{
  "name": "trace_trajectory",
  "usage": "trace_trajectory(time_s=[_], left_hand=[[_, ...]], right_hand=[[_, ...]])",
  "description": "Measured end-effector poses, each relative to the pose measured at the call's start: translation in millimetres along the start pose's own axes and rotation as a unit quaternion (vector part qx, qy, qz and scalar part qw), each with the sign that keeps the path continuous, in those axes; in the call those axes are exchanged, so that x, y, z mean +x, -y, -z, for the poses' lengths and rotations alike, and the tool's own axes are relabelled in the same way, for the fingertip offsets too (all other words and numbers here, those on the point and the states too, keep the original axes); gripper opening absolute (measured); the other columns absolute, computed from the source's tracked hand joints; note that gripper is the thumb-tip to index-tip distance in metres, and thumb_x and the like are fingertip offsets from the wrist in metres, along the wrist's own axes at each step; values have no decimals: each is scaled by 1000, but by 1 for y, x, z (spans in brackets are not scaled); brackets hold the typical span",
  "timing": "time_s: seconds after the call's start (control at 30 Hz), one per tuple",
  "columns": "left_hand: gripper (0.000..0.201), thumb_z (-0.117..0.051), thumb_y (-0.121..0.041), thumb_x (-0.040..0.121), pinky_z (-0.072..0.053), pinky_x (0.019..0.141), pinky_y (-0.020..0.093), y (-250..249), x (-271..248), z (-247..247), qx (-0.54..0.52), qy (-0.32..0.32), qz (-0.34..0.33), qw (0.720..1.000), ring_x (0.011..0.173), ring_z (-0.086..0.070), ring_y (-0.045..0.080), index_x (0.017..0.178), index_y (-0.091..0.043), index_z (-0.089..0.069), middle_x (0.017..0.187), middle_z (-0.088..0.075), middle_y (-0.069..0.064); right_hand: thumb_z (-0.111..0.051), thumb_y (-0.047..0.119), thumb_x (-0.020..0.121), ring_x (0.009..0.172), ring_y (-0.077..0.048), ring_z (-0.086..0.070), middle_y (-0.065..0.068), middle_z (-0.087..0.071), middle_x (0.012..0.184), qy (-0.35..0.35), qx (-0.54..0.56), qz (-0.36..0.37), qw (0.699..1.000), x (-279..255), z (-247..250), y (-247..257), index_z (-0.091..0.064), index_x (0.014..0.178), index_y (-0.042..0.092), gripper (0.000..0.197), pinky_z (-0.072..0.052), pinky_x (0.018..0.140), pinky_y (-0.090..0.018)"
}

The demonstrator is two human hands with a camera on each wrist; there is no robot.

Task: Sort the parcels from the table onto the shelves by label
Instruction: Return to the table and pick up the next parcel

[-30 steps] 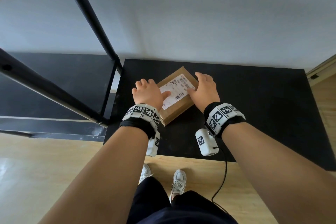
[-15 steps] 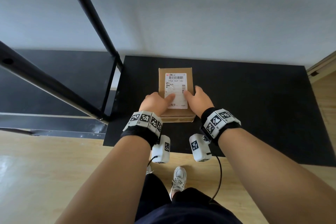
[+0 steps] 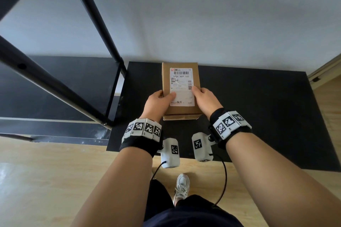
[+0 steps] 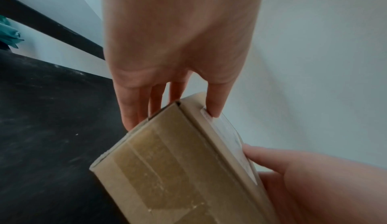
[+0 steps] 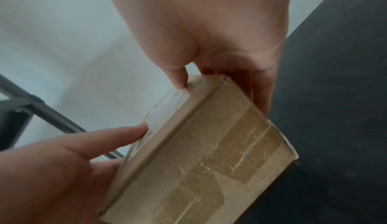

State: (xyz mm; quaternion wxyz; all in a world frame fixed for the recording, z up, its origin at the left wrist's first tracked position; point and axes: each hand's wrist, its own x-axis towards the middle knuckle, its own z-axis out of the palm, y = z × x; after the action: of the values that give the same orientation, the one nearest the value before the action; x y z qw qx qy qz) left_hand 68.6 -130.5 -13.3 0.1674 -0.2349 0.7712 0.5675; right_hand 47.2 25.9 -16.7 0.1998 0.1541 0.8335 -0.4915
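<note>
A brown cardboard parcel [image 3: 180, 72] with a white shipping label [image 3: 181, 86] is held above the black table [image 3: 258, 108], label up and long side pointing away from me. My left hand [image 3: 158, 100] grips its left side, thumb on the label and fingers underneath. My right hand [image 3: 204, 98] grips the right side the same way. In the left wrist view the left hand [image 4: 173, 62] pinches the parcel [image 4: 178, 169] at its edge. In the right wrist view the right hand [image 5: 209, 45] clamps the taped parcel [image 5: 209, 161] between thumb and fingers.
A black metal shelf frame [image 3: 88, 14] stands to the left, with a dark shelf board [image 3: 55, 86] beside the table. A white wall [image 3: 221, 14] runs behind the table. Wooden floor [image 3: 36, 180] lies below, and my shoe [image 3: 181, 186] shows near the table's front edge.
The parcel has been turned from a diagonal lie to straight and lifted off the table towards me. Both hands moved from resting on top to gripping its sides.
</note>
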Motion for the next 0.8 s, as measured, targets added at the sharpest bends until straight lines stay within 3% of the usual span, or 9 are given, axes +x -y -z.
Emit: trace_trajectory(time_s=[0.13, 0.23, 0.3, 0.37, 0.43, 0.53, 0.67, 0.8], left_hand=[[37, -65, -33, 94, -57, 98, 41, -22, -12, 13, -71, -17, -32, 997, 107, -71, 19, 129, -19, -65, 117, -74, 1], [36, -66, -33, 95, -59, 93, 36, -40, -22, 26, -112, -14, -63, 992, 104, -73, 16, 129, -21, -66, 114, -76, -1], [28, -67, -31, 94, -60, 87, 30, -52, -29, 35, -128, -6, -87, 988, 101, -74, 13, 121, -26, -69, 109, -78, -4], [20, -70, -30, 93, -61, 83, 26, -62, -36, 43, -141, 2, -106, 984, 98, -75, 10, 112, -29, -71, 105, -79, -7], [32, -72, -30, 91, -60, 90, 30, -70, -42, 49, -146, 9, -124, 981, 102, -75, 11, 122, -24, -71, 109, -79, -6], [48, -72, -31, 90, -57, 98, 38, -80, -47, 54, -152, 16, -152, 976, 110, -73, 15, 136, -20, -64, 117, -77, -3], [50, -73, -29, 90, -54, 103, 41, -96, -52, 60, -159, 23, -187, 969, 113, -71, 15, 138, -20, -63, 120, -76, -3], [65, -79, -39, 76, -52, 105, 45, -107, -58, 67, -156, 27, -229, 960, 118, -69, 18, 137, -24, -64, 124, -74, -5]], right_hand=[[-36, 44, 101, 105, -22, -64, -6, -68, 118, -15, 44, 36, 998, -16, 12, 23, -59, 124, 10, 48, -52, 94, -43], [-33, 40, 103, 100, -18, -62, 1, -65, 109, -22, 64, 75, 995, -30, 24, 43, -59, 118, 14, 40, -51, 81, -29], [-34, 39, 104, 99, -15, -62, 2, -65, 108, -24, 74, 97, 992, -39, 33, 54, -59, 111, 19, 33, -48, 75, -23], [-35, 41, 103, 98, -12, -61, 4, -64, 108, -24, 87, 112, 990, -48, 42, 64, -57, 114, 22, 30, -46, 71, -20], [-36, 41, 103, 101, -10, -59, 6, -63, 112, -28, 94, 124, 987, -58, 50, 72, -55, 125, 21, 35, -42, 69, -18], [-39, 41, 102, 112, -15, -62, 2, -65, 123, -43, 113, 141, 983, -65, 60, 83, -54, 132, 19, 40, -47, 77, -23], [-45, 36, 100, 116, -17, -62, 1, -66, 125, -58, 157, 157, 973, -73, 71, 96, -53, 132, 19, 37, -50, 100, -41], [-52, 29, 96, 110, -14, -66, 4, -70, 119, -69, 177, 178, 966, -80, 80, 105, -51, 131, 21, 36, -52, 95, -42]])
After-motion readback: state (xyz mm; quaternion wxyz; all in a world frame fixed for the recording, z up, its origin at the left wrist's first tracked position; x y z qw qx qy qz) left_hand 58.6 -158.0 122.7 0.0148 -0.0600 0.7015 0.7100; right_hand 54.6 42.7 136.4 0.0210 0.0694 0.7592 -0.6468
